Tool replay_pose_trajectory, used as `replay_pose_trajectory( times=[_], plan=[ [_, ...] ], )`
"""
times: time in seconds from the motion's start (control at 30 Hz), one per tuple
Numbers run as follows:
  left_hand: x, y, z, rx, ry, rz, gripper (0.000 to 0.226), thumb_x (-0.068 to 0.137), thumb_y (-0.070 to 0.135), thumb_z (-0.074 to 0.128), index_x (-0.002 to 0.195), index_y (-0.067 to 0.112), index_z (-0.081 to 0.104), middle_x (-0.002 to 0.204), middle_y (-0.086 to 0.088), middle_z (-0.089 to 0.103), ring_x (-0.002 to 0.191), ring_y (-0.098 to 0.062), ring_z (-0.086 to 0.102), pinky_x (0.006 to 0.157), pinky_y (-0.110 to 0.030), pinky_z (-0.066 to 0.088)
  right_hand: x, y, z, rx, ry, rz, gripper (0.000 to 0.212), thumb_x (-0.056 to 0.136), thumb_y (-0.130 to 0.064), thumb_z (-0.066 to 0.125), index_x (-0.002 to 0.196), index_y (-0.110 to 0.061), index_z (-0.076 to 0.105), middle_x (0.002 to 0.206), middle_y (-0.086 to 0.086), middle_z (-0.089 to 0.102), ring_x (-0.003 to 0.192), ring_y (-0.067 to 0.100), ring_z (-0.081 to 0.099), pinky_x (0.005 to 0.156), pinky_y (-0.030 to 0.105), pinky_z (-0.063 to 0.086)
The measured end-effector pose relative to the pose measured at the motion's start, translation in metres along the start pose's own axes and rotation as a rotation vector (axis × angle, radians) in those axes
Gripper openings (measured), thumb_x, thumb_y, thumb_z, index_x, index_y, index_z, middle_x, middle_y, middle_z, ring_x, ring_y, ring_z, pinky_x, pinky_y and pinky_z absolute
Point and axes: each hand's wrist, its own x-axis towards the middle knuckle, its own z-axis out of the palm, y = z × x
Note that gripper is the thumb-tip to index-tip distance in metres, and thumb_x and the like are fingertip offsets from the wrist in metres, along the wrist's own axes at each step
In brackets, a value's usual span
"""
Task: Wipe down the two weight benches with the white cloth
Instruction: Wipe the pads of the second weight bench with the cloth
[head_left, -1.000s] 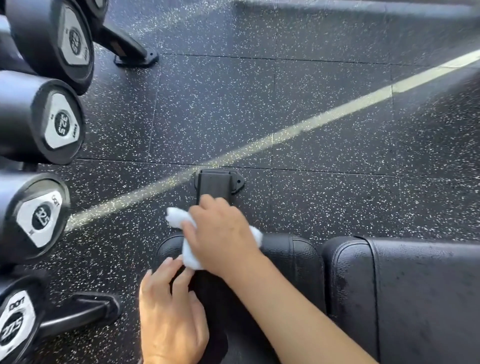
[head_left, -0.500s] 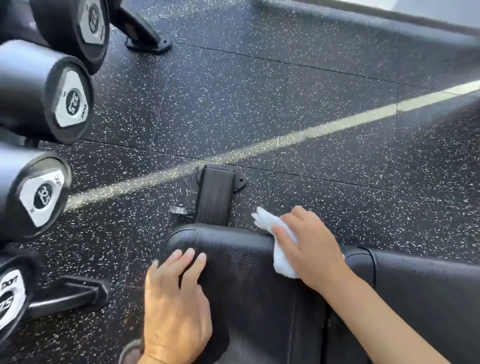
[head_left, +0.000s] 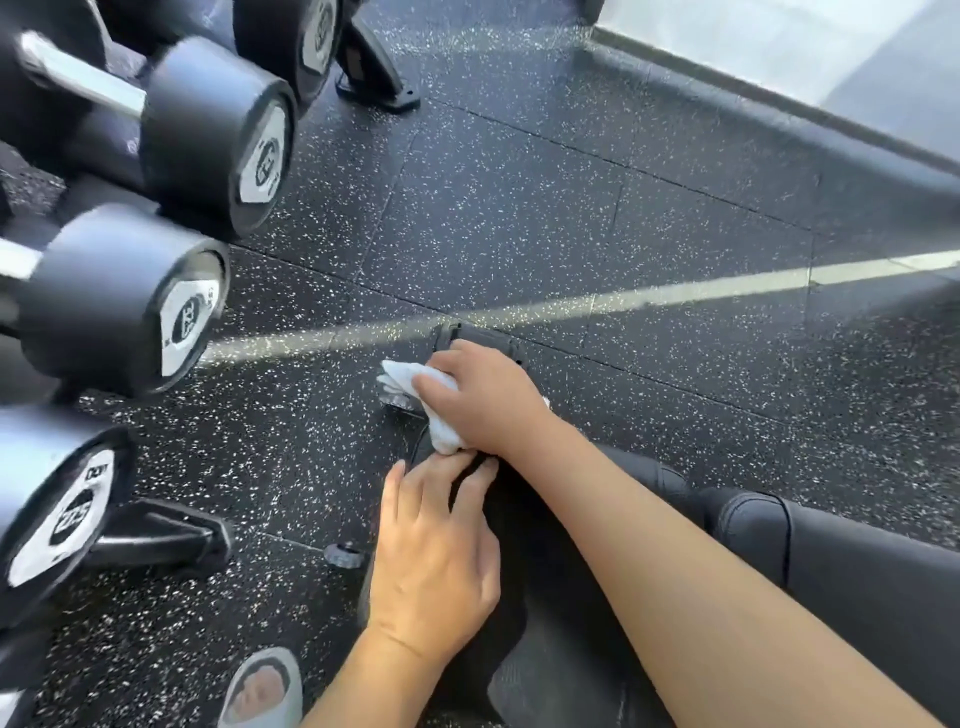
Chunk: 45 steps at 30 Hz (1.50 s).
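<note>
My right hand (head_left: 485, 397) grips the bunched white cloth (head_left: 415, 389) and presses it on the far left corner of the black padded bench seat (head_left: 545, 597). Cloth folds stick out to the left of my fingers. My left hand (head_left: 434, 556) lies flat on the seat just behind, its straight fingertips nearly touching my right hand. The longer black bench pad (head_left: 857, 571) continues to the right, separated by a gap. The bench's black foot (head_left: 483, 338) shows on the floor beyond my right hand.
A rack of black dumbbells (head_left: 208, 140) fills the left side, with its foot (head_left: 161, 535) on the speckled rubber floor. A pale line (head_left: 675, 296) crosses the floor. A wall base (head_left: 779, 124) runs at the upper right. My sandalled foot (head_left: 262, 691) is at the bottom.
My right hand has swept the cloth back from the seat's right end to its left corner. My left hand stayed flat on the seat. The camera swung right.
</note>
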Motion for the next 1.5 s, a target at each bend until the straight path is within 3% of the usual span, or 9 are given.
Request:
replay_pose_trajectory(
  times=[0.13,0.27,0.33,0.57,0.63,0.73,1.0,1.3,1.5],
  plan=[
    [0.001,0.003,-0.01,-0.088,-0.037,-0.029,0.051,0.087,0.02,0.048,0.134,0.02,0.066,0.134,-0.001,0.059,0.131,-0.026,0.051,0.118,-0.062,0.037,-0.012,-0.001,-0.002,-0.059,0.059,0.045,0.041,0.098,-0.043,0.051,0.062,-0.024,0.044,0.076,-0.002,0.046,0.07,0.012,0.046,0.06,0.035,0.031],
    [-0.042,-0.007,-0.02,-0.101,-0.155,0.017,0.061,0.084,0.026,0.048,0.144,0.03,0.059,0.16,0.004,0.046,0.152,-0.022,0.04,0.121,-0.058,0.036,-0.015,-0.015,0.004,-0.221,0.06,0.045,0.037,0.098,-0.041,0.048,0.065,-0.023,0.048,0.088,0.001,0.055,0.101,0.027,0.057,0.074,0.037,0.045],
    [-0.075,-0.027,-0.027,-0.128,-0.184,0.099,0.06,0.086,0.028,0.054,0.146,0.032,0.06,0.164,0.005,0.045,0.152,-0.022,0.043,0.115,-0.054,0.045,-0.019,-0.025,0.009,-0.33,0.063,0.016,0.034,0.099,-0.04,0.048,0.07,-0.025,0.055,0.087,-0.002,0.051,0.099,0.028,0.053,0.073,0.037,0.043],
    [-0.117,-0.095,-0.054,-0.155,-0.148,0.206,0.032,0.095,0.033,0.059,0.127,0.034,0.062,0.139,0.011,0.059,0.121,-0.019,0.058,0.101,-0.036,0.053,-0.075,-0.083,0.068,-0.797,-0.035,-0.5,0.033,0.09,-0.04,0.055,0.066,-0.021,0.067,0.077,-0.003,0.05,0.082,0.025,0.047,0.071,0.04,0.038],
    [-0.12,-0.106,-0.058,-0.164,-0.142,0.237,0.026,0.095,0.032,0.06,0.121,0.032,0.062,0.125,0.013,0.061,0.113,-0.016,0.056,0.099,-0.035,0.05,-0.093,-0.086,0.083,-0.765,-0.076,-0.571,0.034,0.094,-0.038,0.054,0.066,-0.02,0.065,0.077,-0.001,0.05,0.079,0.024,0.046,0.071,0.04,0.034],
    [-0.125,-0.116,-0.061,-0.188,-0.164,0.211,0.033,0.095,0.037,0.063,0.127,0.033,0.06,0.132,0.014,0.057,0.117,-0.013,0.054,0.103,-0.032,0.046,-0.083,-0.075,0.067,-0.688,-0.095,-0.659,0.039,0.099,-0.04,0.051,0.068,-0.018,0.064,0.077,0.0,0.05,0.077,0.025,0.044,0.065,0.039,0.033],
    [-0.153,-0.112,-0.055,-0.263,-0.194,0.082,0.048,0.103,0.038,0.055,0.15,0.034,0.052,0.148,0.016,0.053,0.127,-0.011,0.056,0.108,-0.034,0.051,-0.028,-0.068,0.039,-0.757,0.057,-0.269,0.041,0.096,-0.043,0.046,0.069,-0.02,0.065,0.084,-0.007,0.047,0.09,0.022,0.044,0.076,0.037,0.04],
    [-0.177,-0.102,-0.048,-0.323,-0.186,0.001,0.053,0.097,0.038,0.062,0.149,0.036,0.053,0.159,0.018,0.046,0.135,-0.005,0.049,0.113,-0.025,0.039,-0.086,-0.072,0.069,-0.697,-0.128,-0.753,0.039,0.099,-0.041,0.053,0.07,-0.017,0.063,0.079,-0.001,0.049,0.079,0.023,0.044,0.068,0.036,0.032],
    [-0.163,-0.096,-0.048,-0.326,-0.153,-0.054,0.037,0.097,0.037,0.059,0.134,0.036,0.06,0.145,0.02,0.053,0.134,-0.004,0.049,0.114,-0.023,0.038,-0.036,-0.06,0.034,-0.643,0.206,-0.366,0.039,0.097,-0.037,0.055,0.07,-0.012,0.069,0.08,-0.004,0.045,0.085,0.022,0.04,0.073,0.042,0.044]
  ],
)
